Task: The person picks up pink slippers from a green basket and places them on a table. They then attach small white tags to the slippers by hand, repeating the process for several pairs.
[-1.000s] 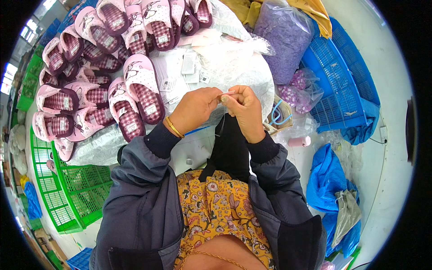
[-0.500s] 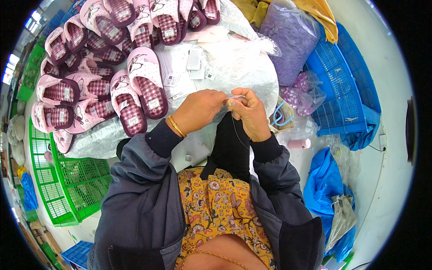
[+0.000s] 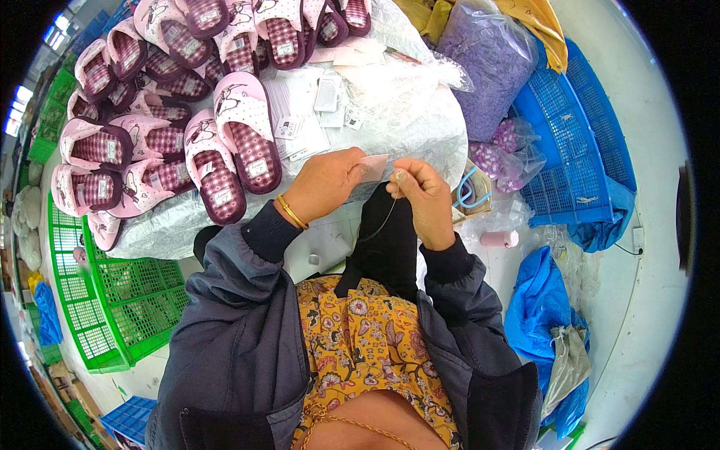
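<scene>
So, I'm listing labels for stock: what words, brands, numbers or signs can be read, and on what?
No text is legible enough to quote.
Slipper labels: print too small.
White cards by the slippers: dark printed marks, too small and blurred.
Pink card in the left hand: no print discernible.

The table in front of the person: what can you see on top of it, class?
Pink slippers crowd its left side; white cards and pink pieces lie beside them on a crinkled cover, which hides the tabletop. Overlapping slippers partly hide one another.
</scene>
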`<action>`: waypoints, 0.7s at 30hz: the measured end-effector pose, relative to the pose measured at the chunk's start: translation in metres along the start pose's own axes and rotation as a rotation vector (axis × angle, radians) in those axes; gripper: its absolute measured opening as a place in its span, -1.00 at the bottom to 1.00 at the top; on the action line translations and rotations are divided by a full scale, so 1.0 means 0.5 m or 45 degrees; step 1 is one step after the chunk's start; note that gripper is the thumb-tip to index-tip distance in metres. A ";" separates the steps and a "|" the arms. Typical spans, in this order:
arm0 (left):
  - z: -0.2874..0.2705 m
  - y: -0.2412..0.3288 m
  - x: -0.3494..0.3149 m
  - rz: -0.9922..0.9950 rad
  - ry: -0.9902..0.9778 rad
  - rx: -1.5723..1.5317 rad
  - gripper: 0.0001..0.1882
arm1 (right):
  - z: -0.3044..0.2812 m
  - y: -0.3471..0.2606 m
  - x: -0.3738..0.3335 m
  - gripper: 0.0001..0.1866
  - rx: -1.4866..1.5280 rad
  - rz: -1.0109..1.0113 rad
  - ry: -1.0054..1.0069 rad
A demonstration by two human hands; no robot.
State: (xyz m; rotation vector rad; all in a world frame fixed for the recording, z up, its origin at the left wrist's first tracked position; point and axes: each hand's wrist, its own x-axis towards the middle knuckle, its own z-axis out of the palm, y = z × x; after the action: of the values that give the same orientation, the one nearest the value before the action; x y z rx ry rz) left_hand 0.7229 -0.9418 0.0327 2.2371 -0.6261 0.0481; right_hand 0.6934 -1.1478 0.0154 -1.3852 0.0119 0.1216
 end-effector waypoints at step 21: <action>0.023 0.013 -0.015 0.149 0.011 0.114 -0.88 | 0.030 -0.003 -0.012 -0.61 0.130 0.067 0.016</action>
State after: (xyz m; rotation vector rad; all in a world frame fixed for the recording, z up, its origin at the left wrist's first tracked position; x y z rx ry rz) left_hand 0.7117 -0.9502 0.0276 2.2830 -0.7627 0.1476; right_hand 0.6864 -1.1340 0.0201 -1.2840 0.0640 0.1544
